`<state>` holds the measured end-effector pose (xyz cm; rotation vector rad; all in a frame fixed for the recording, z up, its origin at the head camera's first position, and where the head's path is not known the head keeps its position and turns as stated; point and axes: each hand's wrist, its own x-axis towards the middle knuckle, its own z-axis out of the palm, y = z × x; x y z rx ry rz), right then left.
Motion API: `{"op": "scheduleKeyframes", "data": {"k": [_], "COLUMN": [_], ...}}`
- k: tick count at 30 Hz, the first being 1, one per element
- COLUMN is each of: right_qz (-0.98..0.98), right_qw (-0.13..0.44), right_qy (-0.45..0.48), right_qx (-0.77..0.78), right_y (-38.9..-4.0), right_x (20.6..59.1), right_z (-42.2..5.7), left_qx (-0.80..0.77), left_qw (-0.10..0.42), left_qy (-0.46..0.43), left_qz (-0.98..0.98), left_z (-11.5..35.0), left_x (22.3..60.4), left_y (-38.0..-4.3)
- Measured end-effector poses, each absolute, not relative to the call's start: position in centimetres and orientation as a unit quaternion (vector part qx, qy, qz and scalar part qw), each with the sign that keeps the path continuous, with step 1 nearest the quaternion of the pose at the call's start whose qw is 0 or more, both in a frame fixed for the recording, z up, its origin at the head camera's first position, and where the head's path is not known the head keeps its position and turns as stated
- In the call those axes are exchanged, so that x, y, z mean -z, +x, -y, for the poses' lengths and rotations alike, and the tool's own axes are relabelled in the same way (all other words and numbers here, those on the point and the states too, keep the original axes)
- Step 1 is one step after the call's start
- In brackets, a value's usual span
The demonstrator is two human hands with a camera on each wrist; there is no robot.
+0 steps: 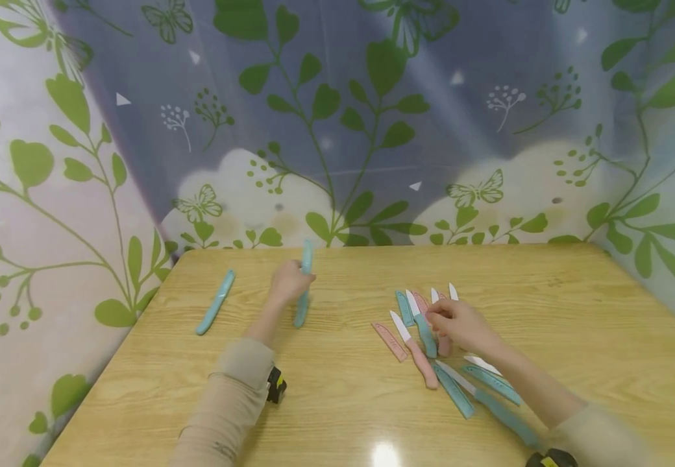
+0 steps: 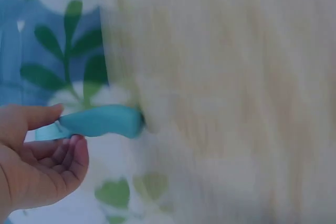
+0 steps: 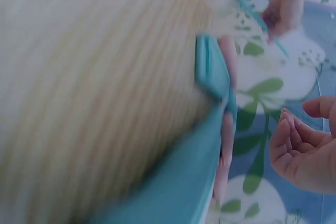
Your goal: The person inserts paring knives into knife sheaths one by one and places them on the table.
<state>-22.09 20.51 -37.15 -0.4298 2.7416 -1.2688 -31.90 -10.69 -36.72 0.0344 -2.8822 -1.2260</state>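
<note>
My left hand (image 1: 289,283) pinches a teal knife (image 1: 302,314) in its cover between thumb and fingers, over the back left of the table. Its wavy teal handle (image 2: 113,120) shows in the left wrist view. A second covered teal knife (image 1: 215,303) lies farther left. My right hand (image 1: 460,322) hovers by the group of uncovered knives, fingers loosely curled; nothing shows between them in the right wrist view. Near it lie a teal-handled knife (image 1: 427,337) and a pink-handled knife (image 1: 421,364), both with white blades. More knives are partly hidden behind that hand.
Beside the knives lie a pink blade cover (image 1: 390,342) and several teal covers, one (image 1: 454,390) at the front. Another teal-handled knife (image 1: 503,415) lies toward the front right. A leaf-patterned curtain (image 1: 326,130) hangs behind the wooden table (image 1: 326,402).
</note>
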Motion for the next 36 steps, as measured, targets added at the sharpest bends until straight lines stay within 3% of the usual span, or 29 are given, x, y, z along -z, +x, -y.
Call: {"op": "scheduleKeyframes", "data": {"k": [10, 26, 36], "right_qz": [-0.926, -0.961, -0.969], "right_qw": [0.041, 0.001, 0.046], "right_qy": [-0.101, -0.102, -0.132], "right_qx": [0.361, 0.257, 0.203], "right_y": [-20.4, -19.2, -18.3], "right_x": [36.6, 37.4, 37.2], "right_z": [-26.1, -29.6, -31.3], "left_qx": [0.275, 0.187, 0.167], "left_qw": [-0.006, -0.027, -0.048], "left_qy": [0.015, 0.037, 0.038], "left_qz": [0.961, 0.981, 0.984], "left_z": [16.4, 19.6, 20.5], "left_x": [36.4, 37.7, 38.4], "left_y": [-32.7, -32.2, -33.4]}}
